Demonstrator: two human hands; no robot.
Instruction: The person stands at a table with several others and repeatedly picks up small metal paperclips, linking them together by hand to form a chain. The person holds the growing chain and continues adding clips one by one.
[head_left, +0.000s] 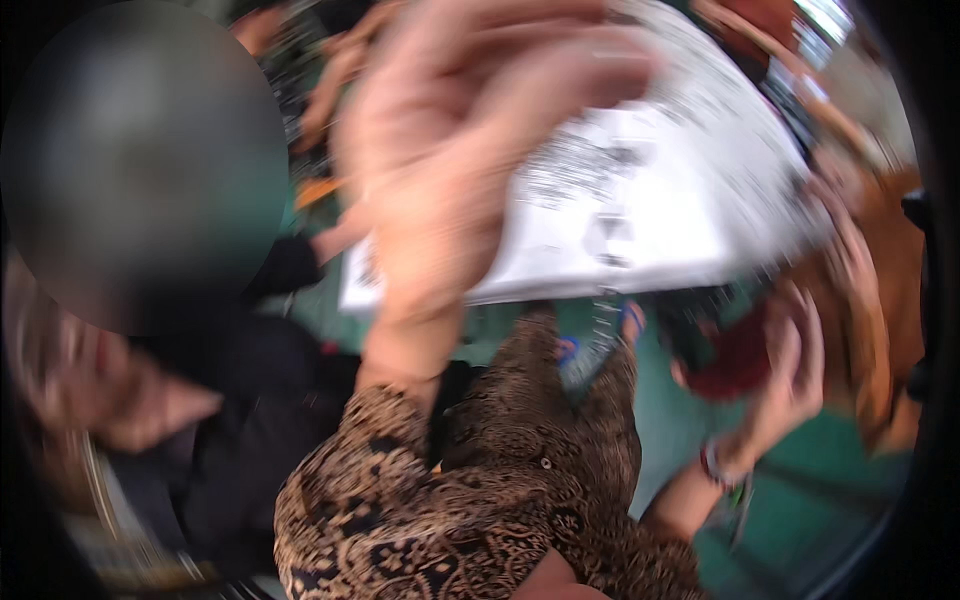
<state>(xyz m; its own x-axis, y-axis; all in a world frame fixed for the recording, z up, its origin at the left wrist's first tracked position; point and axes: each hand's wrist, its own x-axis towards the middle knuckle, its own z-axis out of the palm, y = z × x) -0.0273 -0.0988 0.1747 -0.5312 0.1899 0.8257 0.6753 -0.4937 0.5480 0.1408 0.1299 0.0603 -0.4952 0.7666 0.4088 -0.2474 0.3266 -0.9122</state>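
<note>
Left hand raised close to the camera toward 12 o'clock, blurred, fingers curled loosely, wrist bare above a brown patterned sleeve entering from 6 o'clock. Right hand lower at 4 o'clock, fingers bent in a grip, a band at the wrist, forearm rising from 5 o'clock.

Green floor — lower right of frame, blurred; a sandalled foot at centre rests on it.
</note>
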